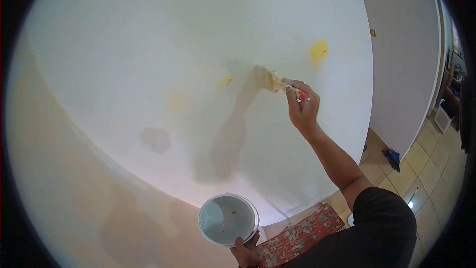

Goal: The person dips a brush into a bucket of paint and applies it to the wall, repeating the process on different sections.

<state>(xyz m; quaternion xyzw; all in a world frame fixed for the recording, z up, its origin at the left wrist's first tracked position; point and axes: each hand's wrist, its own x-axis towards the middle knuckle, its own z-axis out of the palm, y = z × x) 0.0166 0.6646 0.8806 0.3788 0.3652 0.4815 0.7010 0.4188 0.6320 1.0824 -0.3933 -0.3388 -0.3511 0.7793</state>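
Observation:
My right hand [303, 103] is closed around the red-and-white handle of a paintbrush [271, 80], its bristles against the white wall [163, 44]. Paint coats the bristles and the fingers. Low in the view, my left hand [246, 252] grips a white bucket [208, 235] at its rim, fingers closed over the edge. The bucket's open top faces me, with pale liquid and a few dark specks inside. Yellow patches [319, 50] show on the wall near the brush, and a small yellow mark [228, 80] lies left of it.
A paint-spattered red plank [302, 238] lies below me, beside the bucket. To the right are a grey wall [404, 54], a blue broom head [391, 159] and a tiled floor [429, 171]. A beige wall [64, 178] meets the white one at the left.

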